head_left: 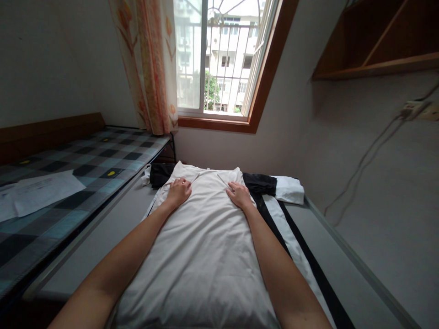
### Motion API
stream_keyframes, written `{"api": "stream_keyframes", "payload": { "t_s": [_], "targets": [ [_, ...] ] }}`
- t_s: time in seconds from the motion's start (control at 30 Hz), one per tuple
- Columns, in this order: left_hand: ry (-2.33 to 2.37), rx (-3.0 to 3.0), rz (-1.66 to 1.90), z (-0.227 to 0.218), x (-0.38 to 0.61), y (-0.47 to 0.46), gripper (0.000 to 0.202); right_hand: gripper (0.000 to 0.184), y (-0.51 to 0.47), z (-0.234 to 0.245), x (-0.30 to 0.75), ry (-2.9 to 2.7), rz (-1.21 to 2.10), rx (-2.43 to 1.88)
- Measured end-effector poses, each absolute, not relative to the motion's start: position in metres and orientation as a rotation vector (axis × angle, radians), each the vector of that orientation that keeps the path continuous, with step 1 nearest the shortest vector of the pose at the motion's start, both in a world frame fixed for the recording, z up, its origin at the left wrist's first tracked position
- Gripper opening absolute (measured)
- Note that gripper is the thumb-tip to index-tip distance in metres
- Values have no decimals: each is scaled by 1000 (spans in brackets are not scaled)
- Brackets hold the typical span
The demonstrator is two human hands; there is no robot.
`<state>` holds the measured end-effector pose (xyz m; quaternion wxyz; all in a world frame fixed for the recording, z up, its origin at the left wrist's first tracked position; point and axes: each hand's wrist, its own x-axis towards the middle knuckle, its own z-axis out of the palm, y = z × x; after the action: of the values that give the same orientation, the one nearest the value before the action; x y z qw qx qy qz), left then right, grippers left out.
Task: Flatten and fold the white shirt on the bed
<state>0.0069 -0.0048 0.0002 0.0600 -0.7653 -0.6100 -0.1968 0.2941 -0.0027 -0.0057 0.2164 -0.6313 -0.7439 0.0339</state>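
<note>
A white collared shirt (pixel 206 237) lies spread flat on a grey bed surface (pixel 103 237), its collar at the far end. My left hand (pixel 178 191) rests palm down on the shirt's left shoulder area, fingers together and slightly curled, with nothing in them. My right hand (pixel 239 194) lies flat on the right shoulder, fingers stretched toward the collar. Both forearms reach across the shirt from the near edge. Under the shirt on the right lies a black and white garment (pixel 291 237).
A bed with a checked blue and black mat (pixel 85 164) and white papers (pixel 37 192) stands at the left. A window (pixel 222 59) with a curtain (pixel 151 64) is ahead. A wooden shelf (pixel 373 45) and a wall socket with cables (pixel 411 109) are on the right wall.
</note>
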Motion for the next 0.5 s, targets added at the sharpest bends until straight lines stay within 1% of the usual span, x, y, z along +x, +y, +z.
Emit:
{"api": "stream_keyframes", "payload": {
  "t_s": [0.5],
  "targets": [
    [-1835, -2315, -599, -2, 6, -3, 27, 41, -4, -5, 294, -2050, 112, -1763]
  ]
}}
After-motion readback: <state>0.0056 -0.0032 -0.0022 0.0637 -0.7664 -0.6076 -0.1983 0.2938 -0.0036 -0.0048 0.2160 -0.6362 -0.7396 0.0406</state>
